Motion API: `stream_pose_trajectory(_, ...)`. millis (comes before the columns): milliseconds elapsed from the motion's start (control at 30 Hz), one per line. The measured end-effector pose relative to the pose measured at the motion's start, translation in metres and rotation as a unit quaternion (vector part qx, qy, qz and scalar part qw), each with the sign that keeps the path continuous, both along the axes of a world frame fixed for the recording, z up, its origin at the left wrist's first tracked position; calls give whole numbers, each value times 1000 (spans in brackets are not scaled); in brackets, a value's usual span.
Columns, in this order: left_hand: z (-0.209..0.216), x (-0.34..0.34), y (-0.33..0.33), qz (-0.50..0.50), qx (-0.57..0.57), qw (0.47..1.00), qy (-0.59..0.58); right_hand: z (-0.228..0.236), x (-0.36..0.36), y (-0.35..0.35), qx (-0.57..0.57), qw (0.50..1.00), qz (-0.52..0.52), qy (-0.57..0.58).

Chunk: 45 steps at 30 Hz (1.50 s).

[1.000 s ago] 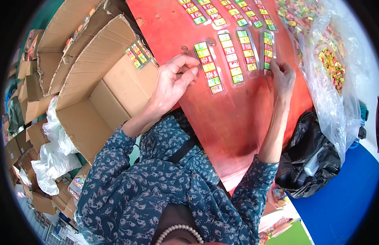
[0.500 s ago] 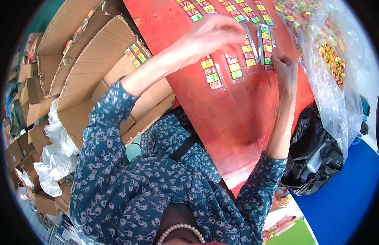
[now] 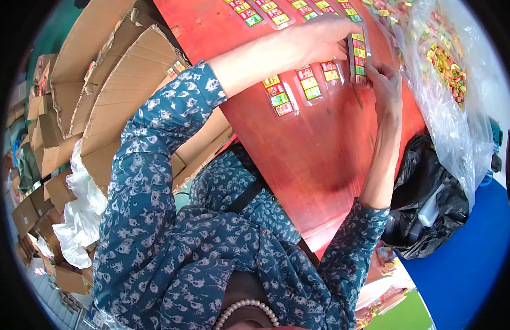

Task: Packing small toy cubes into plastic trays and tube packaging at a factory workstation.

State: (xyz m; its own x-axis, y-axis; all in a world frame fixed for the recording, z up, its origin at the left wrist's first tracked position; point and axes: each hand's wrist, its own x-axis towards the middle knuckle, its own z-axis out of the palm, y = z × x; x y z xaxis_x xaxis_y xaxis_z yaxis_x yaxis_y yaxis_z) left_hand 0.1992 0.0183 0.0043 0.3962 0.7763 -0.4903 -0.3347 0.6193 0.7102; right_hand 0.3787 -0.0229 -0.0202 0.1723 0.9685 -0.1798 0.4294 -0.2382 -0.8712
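The left hand [image 3: 323,39] is stretched across the upper middle of the frame, fingers partly extended to the upper end of a candy strip [image 3: 359,52]; whether anything is pinched there cannot be told. By the right hand [image 3: 386,82], the strip's lower end is pinched between curled fingers and thumb. The strip is held at upper right of centre, over a red table [image 3: 315,159]. Three neighbouring strips [image 3: 278,97] are partly covered by the left arm; a further row [image 3: 245,11] is cut by the top edge. At upper right, wrapped pieces [image 3: 450,71] are contained in a clear bag [image 3: 442,118]; below it, a black bag [image 3: 455,212] is seen. Cardboard boxes [image 3: 128,82] are stacked at upper left.
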Motion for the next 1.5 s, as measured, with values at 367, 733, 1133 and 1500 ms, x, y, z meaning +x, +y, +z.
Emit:
stream_pose_trajectory(367, 5, -6, -14, 38, 31, 998, -51, 14, -17, -10, -65, 988, -10, 140)
stream_pose_trajectory(733, -1, 0, 2, 17, 2, 998, -65, 30, -27, -8, -49, 989, 36, 136)
stream_pose_trajectory(1133, 40, -82, -20, -33, 228, 918, 322, 20, -51, -32, 3, 988, 149, 46)
stream_pose_trajectory(1500, 36, -69, -7, -180, 465, 687, 529, 31, -78, -58, 101, 980, 53, -162)
